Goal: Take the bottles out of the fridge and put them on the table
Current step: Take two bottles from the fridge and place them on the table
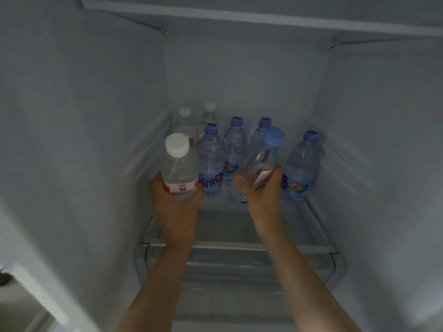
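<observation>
Water bottles stand on a glass shelf (239,248) inside an open white fridge (371,140), seen from above by the person reaching in. The left hand (176,202) is wrapped around the lower body of a clear bottle with a white cap (178,164), holding it upright at the front left of the shelf; its label is red and white. The right hand (261,195) grasps a bottle with a blue cap (265,156) from below, thumb on the left side and fingers on the right, and this bottle leans to the right. Whether either held bottle touches the shelf cannot be told.

Behind the hands, further bottles stand upright on the same shelf. Two white-capped bottles (185,123) stand at the back left. Three blue-capped bottles (233,144) with colourful labels stand in the middle, just beside one another. One more blue-capped bottle (303,166) stands alone near the right wall. Another shelf (239,16) spans the fridge overhead. Both bare forearms reach in from the bottom edge.
</observation>
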